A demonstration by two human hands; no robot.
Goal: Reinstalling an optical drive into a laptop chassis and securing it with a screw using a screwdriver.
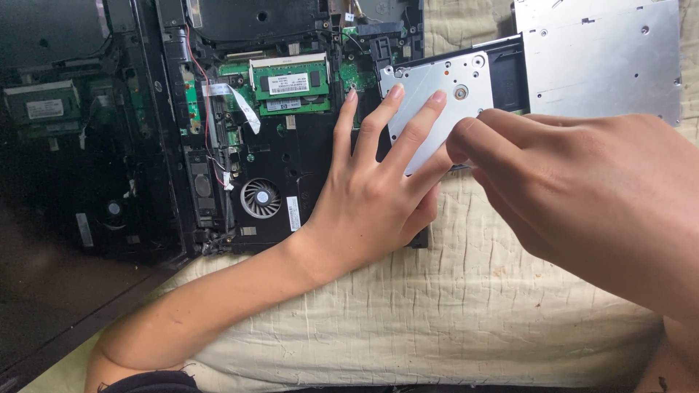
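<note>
An opened laptop chassis [240, 145] lies bottom-up in front of me on a cream quilted cloth [451, 306]; its cover is off, so the insides show; a green memory module [290, 84] sits near the top of the board, a round cooling fan [260, 198] lower down, a flat white ribbon cable [240, 102] trails beside the module, and thin red wires [198, 65] run down the left edge past a dark speaker [204, 191]. To the far left a glossy black surface [58, 145] reflects the same parts dimly.

The silver optical drive [582, 65] lies at the upper right, partly on the cloth; its metal tray [440, 87] is slid out toward the chassis, the near corner overlapping the black edge. My own hands cover much of that tray.

My left hand [371, 196] rests flat, palm down, fingers spread; the two middle fingertips [397, 92] press on the tray's silver plate, while the other finger lies on the black chassis just beside the memory module. My right hand [582, 196] comes in from the right, fingers bunched together, tips meeting the tray's lower edge just beside my left fingers; whether they actually pinch the metal I cannot tell, since the knuckles hide the contact.
</note>
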